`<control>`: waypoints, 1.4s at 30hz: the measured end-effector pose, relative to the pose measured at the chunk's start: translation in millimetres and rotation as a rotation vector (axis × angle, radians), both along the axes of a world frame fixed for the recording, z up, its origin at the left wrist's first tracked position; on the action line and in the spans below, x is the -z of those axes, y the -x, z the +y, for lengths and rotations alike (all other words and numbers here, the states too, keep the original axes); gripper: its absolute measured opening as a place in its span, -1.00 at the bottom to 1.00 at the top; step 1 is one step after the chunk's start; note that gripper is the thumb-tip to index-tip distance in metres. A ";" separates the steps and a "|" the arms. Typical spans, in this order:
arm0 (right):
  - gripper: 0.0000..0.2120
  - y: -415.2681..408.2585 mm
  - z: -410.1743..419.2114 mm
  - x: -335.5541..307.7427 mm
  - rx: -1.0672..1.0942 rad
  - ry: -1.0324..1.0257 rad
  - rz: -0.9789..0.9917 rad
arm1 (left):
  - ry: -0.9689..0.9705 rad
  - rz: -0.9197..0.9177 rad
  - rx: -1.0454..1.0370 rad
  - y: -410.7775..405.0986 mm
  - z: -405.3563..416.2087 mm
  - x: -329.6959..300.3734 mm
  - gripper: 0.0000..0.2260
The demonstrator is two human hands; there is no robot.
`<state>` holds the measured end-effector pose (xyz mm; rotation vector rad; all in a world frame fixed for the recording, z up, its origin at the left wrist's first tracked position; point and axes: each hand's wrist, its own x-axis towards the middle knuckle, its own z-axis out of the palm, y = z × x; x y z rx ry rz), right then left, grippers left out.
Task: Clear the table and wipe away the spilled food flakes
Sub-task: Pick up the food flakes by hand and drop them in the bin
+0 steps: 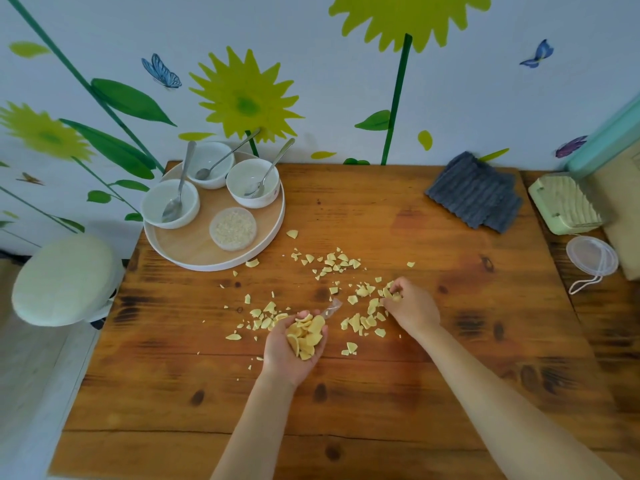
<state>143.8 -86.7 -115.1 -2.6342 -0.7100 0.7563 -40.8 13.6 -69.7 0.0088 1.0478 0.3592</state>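
Yellow food flakes (332,265) lie scattered over the middle of the wooden table (381,393). My left hand (289,355) is palm up and cupped, holding a pile of flakes. A scrap of clear plastic (330,307) sticks out beside its fingertips. My right hand (412,306) reaches over the flakes on the right and pinches a few between its fingertips. A folded grey cloth (476,192) lies at the table's far right.
A round wooden tray (194,247) at the far left carries three white bowls with spoons (171,202) and a lidded dish of grains (233,229). A pale green box (564,204) and a clear lid with string (592,259) lie at the right edge. A stool (64,278) stands to the left.
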 end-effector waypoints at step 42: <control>-0.83 32.0 -7.7 -6.3 -0.218 -0.023 0.130 | 0.012 -0.009 -0.013 4.4 2.1 0.1 -0.77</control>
